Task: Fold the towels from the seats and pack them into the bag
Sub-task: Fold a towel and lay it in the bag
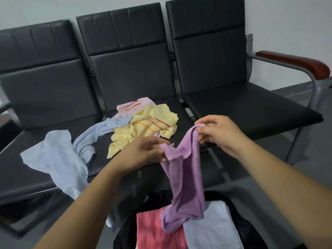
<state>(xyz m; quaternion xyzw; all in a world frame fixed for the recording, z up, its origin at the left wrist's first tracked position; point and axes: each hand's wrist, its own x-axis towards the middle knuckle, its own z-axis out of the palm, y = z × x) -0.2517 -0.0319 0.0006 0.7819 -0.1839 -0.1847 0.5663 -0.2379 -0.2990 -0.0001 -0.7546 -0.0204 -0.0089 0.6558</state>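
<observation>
Both grips pinch purple towel (183,178), left hand (143,151), right hand (217,133), above bag (248,229)

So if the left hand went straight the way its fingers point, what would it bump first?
The left hand pinches the purple towel, so that comes first. Past it, probably the right hand, though depth is unclear.

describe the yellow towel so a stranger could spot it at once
Find the middle seat of the three black ones. In the heap on its cushion, the yellow towel lies in front and on top. It is pale yellow with orange and red stripes; the pink striped towel sits behind it and the plain light blue towel trails left.
</observation>
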